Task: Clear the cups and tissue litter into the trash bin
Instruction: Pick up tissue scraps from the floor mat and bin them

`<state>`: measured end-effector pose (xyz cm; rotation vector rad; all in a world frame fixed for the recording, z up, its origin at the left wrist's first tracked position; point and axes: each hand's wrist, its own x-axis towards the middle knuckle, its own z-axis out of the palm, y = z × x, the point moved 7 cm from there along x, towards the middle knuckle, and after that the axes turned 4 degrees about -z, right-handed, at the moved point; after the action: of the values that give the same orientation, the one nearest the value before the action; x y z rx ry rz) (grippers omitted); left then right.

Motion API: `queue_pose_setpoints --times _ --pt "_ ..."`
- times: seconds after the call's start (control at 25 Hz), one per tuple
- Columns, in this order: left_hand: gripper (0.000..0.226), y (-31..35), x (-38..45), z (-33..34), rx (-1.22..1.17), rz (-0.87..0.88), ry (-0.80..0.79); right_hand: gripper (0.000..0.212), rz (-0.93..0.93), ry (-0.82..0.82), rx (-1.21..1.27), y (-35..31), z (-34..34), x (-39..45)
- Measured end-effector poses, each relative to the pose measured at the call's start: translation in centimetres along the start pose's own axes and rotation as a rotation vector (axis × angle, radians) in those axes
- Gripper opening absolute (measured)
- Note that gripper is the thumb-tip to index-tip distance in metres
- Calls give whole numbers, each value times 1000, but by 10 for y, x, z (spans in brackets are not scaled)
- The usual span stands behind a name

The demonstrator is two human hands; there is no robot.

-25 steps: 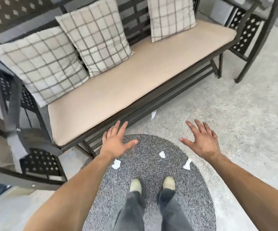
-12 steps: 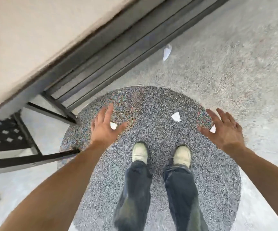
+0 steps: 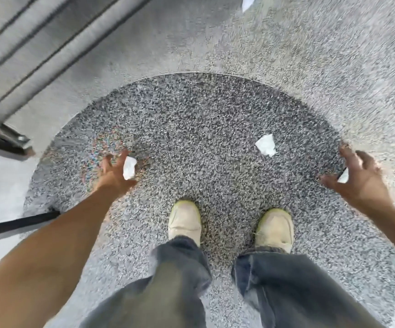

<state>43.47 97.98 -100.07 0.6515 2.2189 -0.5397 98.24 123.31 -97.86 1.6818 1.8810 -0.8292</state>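
Several crumpled white tissues lie on a round speckled grey rug (image 3: pixel 203 110). My left hand (image 3: pixel 113 172) hovers open right beside one tissue (image 3: pixel 129 167), fingers spread, touching it or just short of it. My right hand (image 3: pixel 359 178) is open over a second tissue (image 3: pixel 343 176), which is mostly hidden under its fingers. A third tissue (image 3: pixel 266 144) lies between the hands, ahead of my right shoe. A fourth tissue (image 3: pixel 247 2) shows at the top edge on the pale floor. No cups or trash bin are in view.
My two shoes (image 3: pixel 184 220) stand on the rug in blue jeans. The metal bench frame (image 3: pixel 38 39) runs across the top left, with a foot (image 3: pixel 14 140) at the left edge and a dark bar (image 3: pixel 17 224) near my left forearm.
The view has tipped further down and closer to the floor. Both hands have dropped toward the rug, the left onto the left tissue, the right over the right one.
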Motion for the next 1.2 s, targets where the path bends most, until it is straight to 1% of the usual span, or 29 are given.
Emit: queue_pose_setpoints --times 0.08,0.16,0.2,0.24,0.32,0.4,0.44,0.52,0.56,0.6,0.68,0.8,0.88,0.92,1.0,1.08,1.2 --pt "93 -7 27 18 24 -11 24 98 -15 -16 -59 15 24 15" --pt "82 -14 42 24 -15 -21 117 95 -4 3 -107 24 36 18" --pt "77 -19 44 25 -51 -38 163 90 4 26 -114 25 38 18" --pt "72 -21 45 27 -90 -44 194 84 8 61 -97 27 41 19" --pt "47 -21 39 31 -190 -17 231 68 4 147 -45 28 43 24" --pt "27 -16 30 30 -238 43 286 41 -66 253 53 27 44 27" --pt "22 -10 29 22 -233 72 337 29 -106 283 123 23 42 28" --pt "20 8 34 2 -217 132 422 21 -146 275 219 9 31 37" --pt "21 24 38 -12 -215 167 441 22 -175 259 242 -4 22 43" --pt "23 44 39 -27 -213 194 451 27 -234 242 233 -23 12 47" --pt "25 95 39 -62 -189 289 463 46 -406 186 130 -70 0 52" --pt "25 181 33 -96 -164 483 380 71 -588 48 -51 -131 3 51" --pt "29 225 25 -110 -121 593 365 81 -661 14 -147 -157 7 51" --pt "32 241 23 -116 -102 621 361 84 -687 -3 -198 -165 11 53" --pt "42 270 19 -126 -62 666 365 90 -743 -32 -322 -175 23 55" --pt "50 292 19 -135 -49 708 379 90 -804 -41 -428 -177 36 58" --pt "56 316 26 -142 -53 740 391 77 -852 -49 -582 -174 50 68"
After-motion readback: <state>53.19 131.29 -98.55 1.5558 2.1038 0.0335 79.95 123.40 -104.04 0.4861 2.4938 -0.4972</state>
